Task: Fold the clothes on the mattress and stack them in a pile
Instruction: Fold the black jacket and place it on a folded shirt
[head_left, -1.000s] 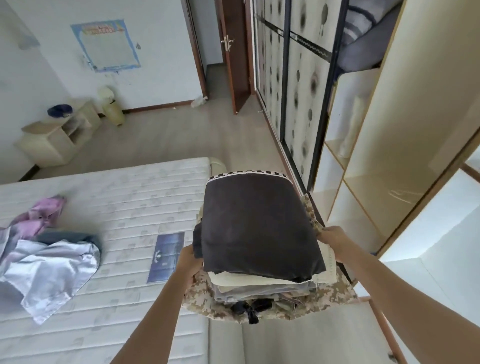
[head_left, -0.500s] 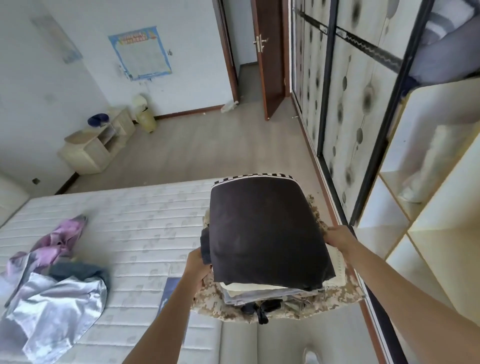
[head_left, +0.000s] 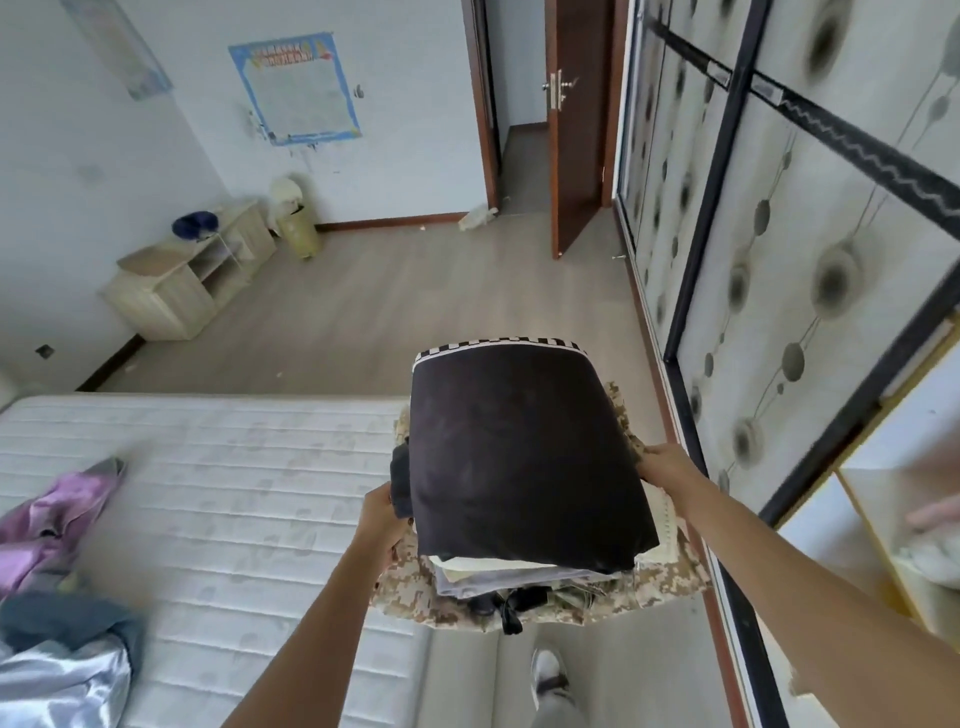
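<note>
While both arms reached forward in the head view, the stack of folded clothes (head_left: 524, 467) was held in the air between the hands, past the right edge of the mattress (head_left: 234, 493) and over the floor (head_left: 415, 291). Left hand (head_left: 382, 519) gripped the stack's left side, fingers curled under and around the lower layers, thumb against the dark top garment (head_left: 514, 447). Right hand (head_left: 667, 467) clamped the right side the same way, fingers closed on the cloth, fingertips hidden beneath. Top piece was dark brown with a checkered band at its far edge; under it lay pale cream and grey layers, and a camouflage garment (head_left: 415, 608) sat at the bottom, spreading wider than the rest. Unfolded clothes were on the mattress at far left: a purple piece (head_left: 47, 525), a dark blue-grey piece (head_left: 62, 621), a shiny light blue piece (head_left: 57, 686), touching one another, well apart from the stack. Wardrobe (head_left: 779, 260) stood at right, one shoe (head_left: 548, 670) on the floor below the stack.
</note>
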